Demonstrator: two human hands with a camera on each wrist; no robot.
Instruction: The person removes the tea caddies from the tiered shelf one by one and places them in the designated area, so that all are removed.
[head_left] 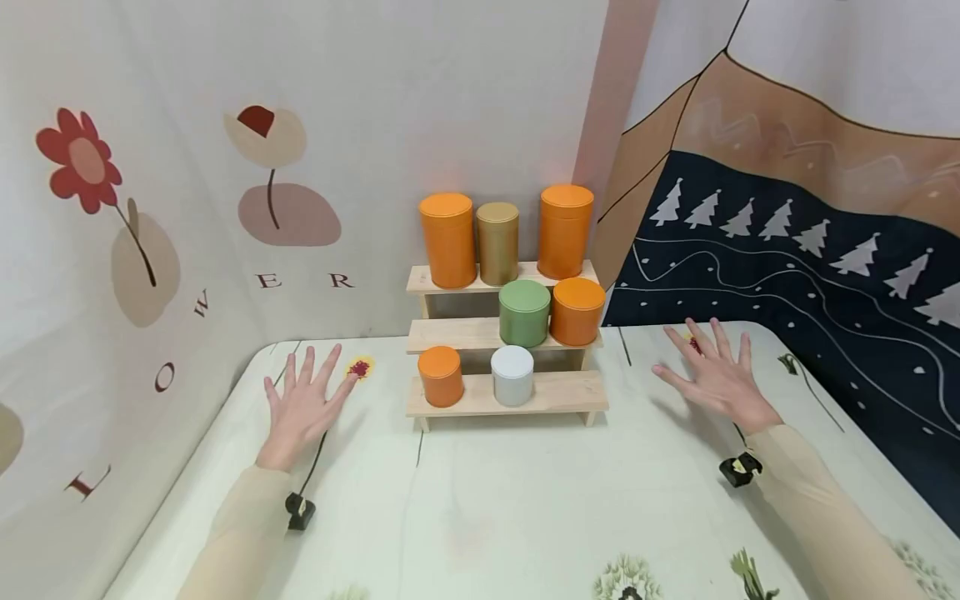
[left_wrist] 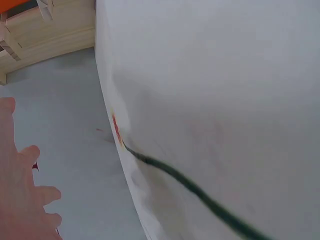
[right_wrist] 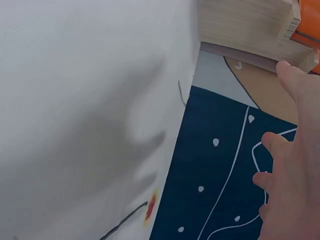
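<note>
My left hand (head_left: 303,408) hovers over the table left of a three-step wooden rack (head_left: 517,403), fingers spread and holding nothing. On the other side my right hand (head_left: 718,379) is likewise spread, with its shadow on the cloth below. The top step bears an orange canister (head_left: 448,242), a gold canister (head_left: 498,244) and another orange canister (head_left: 566,233). Midway, a green canister (head_left: 524,314) stands beside a short orange canister (head_left: 577,312). At the bottom are a small orange canister (head_left: 440,377) and a white canister (head_left: 513,377). In the wrist views, spread fingers show at the frame edges.
A white cloth with printed flowers covers the table (head_left: 510,500). Behind it hangs a pale curtain (head_left: 360,108) with flower prints and letters. A dark blue fabric with white trees (head_left: 750,258) borders the right side. Small black wrist cameras (head_left: 300,510) sit at both sleeves.
</note>
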